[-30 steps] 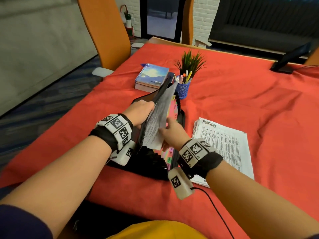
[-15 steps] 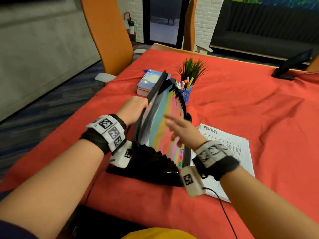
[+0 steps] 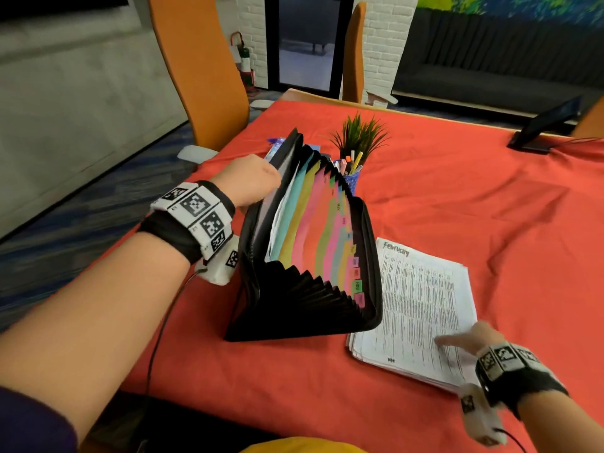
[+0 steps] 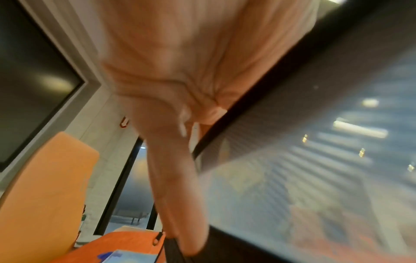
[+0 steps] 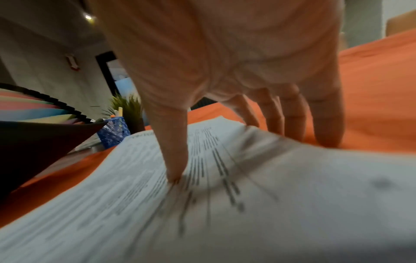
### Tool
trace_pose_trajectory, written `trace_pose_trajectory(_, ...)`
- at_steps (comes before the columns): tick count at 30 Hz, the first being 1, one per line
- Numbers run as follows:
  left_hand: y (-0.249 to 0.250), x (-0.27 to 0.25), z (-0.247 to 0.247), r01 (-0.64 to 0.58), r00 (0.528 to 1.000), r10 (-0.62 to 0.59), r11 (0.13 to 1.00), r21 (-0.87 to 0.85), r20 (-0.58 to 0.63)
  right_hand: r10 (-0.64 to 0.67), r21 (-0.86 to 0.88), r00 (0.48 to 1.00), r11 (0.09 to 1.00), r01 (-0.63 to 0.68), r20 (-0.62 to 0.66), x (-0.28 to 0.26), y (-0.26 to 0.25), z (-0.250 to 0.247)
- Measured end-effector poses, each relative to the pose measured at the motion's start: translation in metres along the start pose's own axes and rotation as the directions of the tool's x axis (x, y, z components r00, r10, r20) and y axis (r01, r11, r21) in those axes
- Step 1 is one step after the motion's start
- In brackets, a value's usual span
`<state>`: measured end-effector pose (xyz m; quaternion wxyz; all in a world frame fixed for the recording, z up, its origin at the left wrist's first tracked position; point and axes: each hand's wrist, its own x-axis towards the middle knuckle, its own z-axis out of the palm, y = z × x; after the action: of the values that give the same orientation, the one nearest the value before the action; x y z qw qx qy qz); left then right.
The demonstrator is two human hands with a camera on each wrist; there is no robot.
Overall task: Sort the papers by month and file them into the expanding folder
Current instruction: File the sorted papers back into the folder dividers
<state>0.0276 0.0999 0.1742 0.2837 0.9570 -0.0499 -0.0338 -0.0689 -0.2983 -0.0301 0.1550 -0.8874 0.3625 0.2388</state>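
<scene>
A black expanding folder (image 3: 310,256) stands fanned open on the red cloth, showing coloured dividers and month tabs. White sheets sit in its leftmost pockets. My left hand (image 3: 251,181) grips the folder's left cover (image 4: 315,124) at its top edge, thumb along the outside, and holds it open. To the right lies a stack of printed papers (image 3: 418,305) whose top sheet is headed February. My right hand (image 3: 457,341) rests on the stack's near right corner: the thumb (image 5: 173,160) presses the top sheet and the straight fingers (image 5: 292,124) reach down at the stack's right edge.
Behind the folder stand a blue mesh pen cup (image 3: 353,174) and a small green plant (image 3: 359,135); a book (image 3: 274,147) peeks out at the left. Orange chairs (image 3: 202,76) flank the far side. A dark tablet on a stand (image 3: 545,125) sits far right.
A second ago both hands were sliding a sheet into the folder's left pockets. My right hand has since let go and swung right and down onto the February stack. The left hand still holds the cover.
</scene>
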Motion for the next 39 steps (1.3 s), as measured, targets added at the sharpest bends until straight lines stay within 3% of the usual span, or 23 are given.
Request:
trace_pose_trajectory(3, 0.003, 0.001, 0.006, -0.008, 0.999, 0.018, 0.953, 0.303, -0.027, 0.040, 0.095, 0.998, 0.995, -0.036, -0.047, 0.006, 0.004, 0.011)
trace_pose_trajectory(6, 0.004, -0.001, 0.011, 0.021, 0.998, 0.006, 0.922, 0.386, -0.067, 0.065, 0.185, 0.995, 0.981, -0.051, -0.070, 0.008, 0.004, 0.010)
trace_pose_trajectory(14, -0.012, -0.010, 0.006, 0.000, 0.996, 0.022, 0.966, 0.260, -0.082, -0.035, 0.215, 0.959, 0.972, 0.098, -0.280, -0.006, 0.028, 0.000)
trace_pose_trajectory(19, -0.010, -0.011, 0.003, -0.005, 1.000, 0.009, 0.984, 0.178, -0.020, -0.020, 0.335, 0.913, 0.927, 0.170, -0.408, -0.001, 0.048, -0.007)
trace_pose_trajectory(28, 0.001, -0.012, 0.010, 0.041, 0.999, -0.038, 0.992, 0.119, -0.026, -0.076, 0.343, 0.911, 0.911, 0.228, -0.405, -0.003, 0.072, -0.018)
trace_pose_trajectory(33, 0.002, -0.014, 0.014, 0.027, 0.999, -0.023, 0.994, 0.110, -0.040, -0.080, 0.429, 0.957, 0.881, 0.199, -0.279, -0.006, 0.076, -0.015)
trace_pose_trajectory(39, -0.001, -0.015, 0.015, 0.036, 0.998, -0.032, 0.995, 0.096, -0.046, -0.120, 0.427, 0.942, 0.868, 0.252, -0.313, -0.027, 0.077, -0.023)
